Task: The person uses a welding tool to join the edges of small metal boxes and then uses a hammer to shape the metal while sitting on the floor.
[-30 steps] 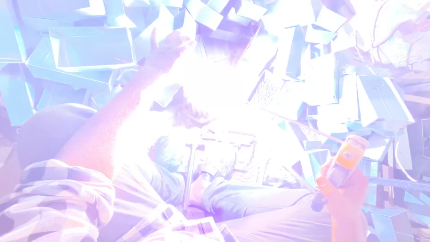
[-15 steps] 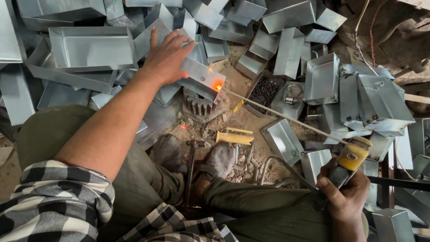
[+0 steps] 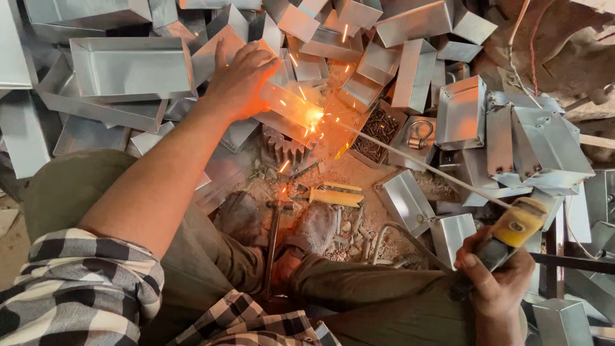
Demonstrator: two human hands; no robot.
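- Dirt floor [image 3: 359, 176], gritty and littered with scraps, is the work surface I see; heaps of folded sheet-metal boxes [image 3: 131, 67] ring it on three sides.
- Those boxes are grey, dull-shiny and sharp-edged, open-topped rectangles lying at every angle.
- Near the middle I make out a toothed gear wheel [image 3: 286, 150], a yellow bracket [image 3: 334, 195], a hammer [image 3: 274, 234] lying between my feet, and a small tray of dark screws [image 3: 375, 131].
- My left hand [image 3: 240, 80] presses flat, fingers spread, on a metal box [image 3: 282, 106] tilted over the gear.
- My right hand [image 3: 496, 282] is closed around a yellow-headed electrode holder [image 3: 512, 230] at lower right.
- From it a thin welding rod [image 3: 435, 172] runs up and left, its tip touching the box edge just beside my left hand, where an orange glow [image 3: 312, 117] throws sparks.
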